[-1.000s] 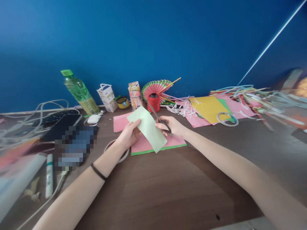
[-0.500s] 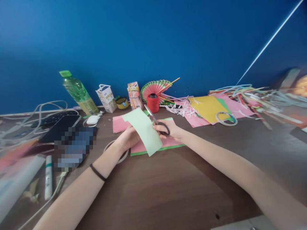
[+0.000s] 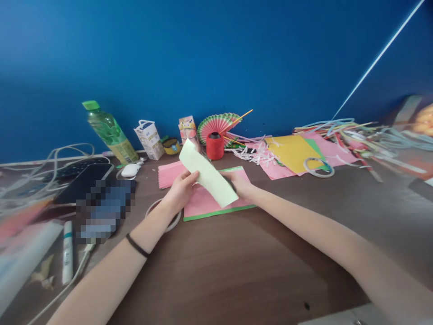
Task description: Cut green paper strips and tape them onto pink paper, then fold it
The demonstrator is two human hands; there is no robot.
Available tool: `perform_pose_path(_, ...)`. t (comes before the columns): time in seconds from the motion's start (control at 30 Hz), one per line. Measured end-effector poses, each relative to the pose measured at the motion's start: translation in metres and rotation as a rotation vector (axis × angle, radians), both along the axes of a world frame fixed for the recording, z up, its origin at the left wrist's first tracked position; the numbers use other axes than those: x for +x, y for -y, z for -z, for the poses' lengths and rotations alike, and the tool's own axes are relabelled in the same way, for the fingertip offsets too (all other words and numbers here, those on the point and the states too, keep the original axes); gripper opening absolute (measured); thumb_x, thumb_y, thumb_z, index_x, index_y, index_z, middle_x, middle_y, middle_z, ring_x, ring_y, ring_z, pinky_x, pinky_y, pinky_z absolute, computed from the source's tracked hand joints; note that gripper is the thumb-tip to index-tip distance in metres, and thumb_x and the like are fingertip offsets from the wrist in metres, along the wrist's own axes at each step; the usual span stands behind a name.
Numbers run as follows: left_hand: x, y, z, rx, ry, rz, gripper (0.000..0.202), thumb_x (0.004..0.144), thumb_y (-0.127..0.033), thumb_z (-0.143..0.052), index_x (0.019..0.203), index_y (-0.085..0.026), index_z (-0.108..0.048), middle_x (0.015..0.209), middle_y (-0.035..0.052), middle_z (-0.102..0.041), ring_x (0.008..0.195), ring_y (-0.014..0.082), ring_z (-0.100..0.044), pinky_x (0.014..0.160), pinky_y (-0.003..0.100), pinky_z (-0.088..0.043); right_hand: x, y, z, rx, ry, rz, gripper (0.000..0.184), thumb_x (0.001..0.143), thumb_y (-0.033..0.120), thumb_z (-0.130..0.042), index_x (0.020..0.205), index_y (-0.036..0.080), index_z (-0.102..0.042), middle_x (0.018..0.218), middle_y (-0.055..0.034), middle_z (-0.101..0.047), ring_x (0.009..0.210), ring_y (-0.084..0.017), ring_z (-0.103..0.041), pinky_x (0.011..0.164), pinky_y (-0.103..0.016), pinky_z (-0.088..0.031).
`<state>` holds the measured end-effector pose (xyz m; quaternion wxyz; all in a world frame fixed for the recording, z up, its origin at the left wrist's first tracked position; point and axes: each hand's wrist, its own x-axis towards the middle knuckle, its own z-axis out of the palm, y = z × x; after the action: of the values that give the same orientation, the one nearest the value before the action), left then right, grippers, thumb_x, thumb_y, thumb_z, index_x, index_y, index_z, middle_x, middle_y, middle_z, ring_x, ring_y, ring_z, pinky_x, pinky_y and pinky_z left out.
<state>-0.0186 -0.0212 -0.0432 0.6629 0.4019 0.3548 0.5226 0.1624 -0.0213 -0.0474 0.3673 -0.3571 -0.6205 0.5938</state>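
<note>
A strip of pale green paper [image 3: 208, 175] is pinched by my left hand [image 3: 181, 192], thumb on its near face. My right hand [image 3: 239, 185] is closed around scissors [image 3: 228, 179] at the strip's right side; only a dark bit of the handle shows, and the blades are hidden behind the paper. Beneath both hands lies a pink sheet with a green edge [image 3: 216, 212] on the table. Partly under my left hand is a pink paper with a zigzag edge [image 3: 169, 174]. By my left wrist, a roll of clear tape [image 3: 173, 224] rests on the table.
Along the blue wall stand a green bottle [image 3: 110, 133], a small carton [image 3: 149, 140], a red thread spool [image 3: 215, 146] and a pleated paper fan [image 3: 216, 124]. Yellow paper [image 3: 292, 151], another tape roll [image 3: 318, 174] and many strips lie right. A phone [image 3: 106, 210] and marker [image 3: 68, 253] lie left.
The green strip has turned and lies more slanted, its upper end risen. My left thumb now shows on its near face. The scissors, visible before, have slipped mostly behind the paper.
</note>
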Motion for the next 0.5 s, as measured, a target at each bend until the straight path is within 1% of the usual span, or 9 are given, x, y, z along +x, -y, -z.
perform_pose_path(0.03, 0.0, -0.001, 0.0, 0.01, -0.023, -0.047, 0.02, 0.065, -0.021, -0.069, 0.084, -0.016, -0.063, 0.078, 0.0017, -0.067, 0.067, 0.011, -0.059, 0.062, 0.021, -0.045, 0.001, -0.002, 0.0, 0.017, -0.001, 0.019, 0.028, 0.065, 0.041, -0.064, 0.075, 0.018, -0.053, 0.06, 0.0043, -0.051, 0.056, -0.01, -0.048, 0.051, -0.022, -0.034)
perform_pose_path(0.1, 0.002, -0.001, 0.0, 0.019, -0.053, -0.105, 0.026, 0.063, -0.019, -0.069, 0.088, -0.015, -0.062, 0.083, 0.0024, -0.068, 0.068, 0.0112, -0.06, 0.062, 0.021, -0.045, 0.004, -0.005, -0.001, 0.029, 0.002, 0.042, 0.032, 0.065, 0.047, -0.063, 0.074, 0.019, -0.051, 0.058, 0.0046, -0.048, 0.054, -0.01, -0.044, 0.048, -0.022, -0.031)
perform_pose_path(0.17, 0.003, -0.001, 0.0, 0.028, -0.06, -0.115, 0.03, 0.062, -0.019, -0.07, 0.091, -0.015, -0.062, 0.085, 0.0028, -0.069, 0.068, 0.0115, -0.06, 0.061, 0.021, -0.046, 0.007, -0.007, -0.004, 0.024, 0.016, 0.057, 0.036, 0.066, 0.052, -0.061, 0.073, 0.019, -0.049, 0.054, 0.0059, -0.043, 0.047, -0.007, -0.037, 0.044, -0.021, -0.025)
perform_pose_path(0.27, 0.003, -0.002, 0.003, 0.047, -0.089, -0.091, 0.036, 0.061, -0.02, -0.071, 0.095, -0.015, -0.061, 0.087, 0.0041, -0.069, 0.069, 0.0133, -0.062, 0.062, 0.022, -0.048, 0.012, -0.007, -0.01, 0.032, 0.038, 0.047, 0.039, 0.07, 0.057, -0.057, 0.071, 0.019, -0.046, 0.05, 0.0074, -0.037, 0.042, -0.005, -0.029, 0.04, -0.021, -0.018)
perform_pose_path(0.37, 0.002, -0.002, 0.006, 0.051, -0.139, -0.051, 0.04, 0.062, -0.022, -0.071, 0.099, -0.015, -0.06, 0.089, 0.0063, -0.07, 0.074, 0.0164, -0.064, 0.067, 0.025, -0.049, 0.016, -0.006, -0.013, 0.105, 0.084, -0.019, 0.039, 0.073, 0.058, -0.053, 0.073, 0.019, -0.045, 0.051, 0.007, -0.038, 0.043, -0.006, -0.03, 0.04, -0.022, -0.019)
perform_pose_path(0.5, 0.004, 0.001, 0.005, 0.045, -0.162, -0.024, 0.041, 0.062, -0.024, -0.072, 0.1, -0.014, -0.061, 0.093, 0.0081, -0.07, 0.085, 0.0208, -0.064, 0.079, 0.032, -0.049, 0.018, -0.007, -0.012, 0.205, 0.136, -0.067, 0.04, 0.074, 0.058, -0.052, 0.073, 0.019, -0.042, 0.058, 0.0063, -0.036, 0.05, -0.006, -0.033, 0.044, -0.021, -0.024)
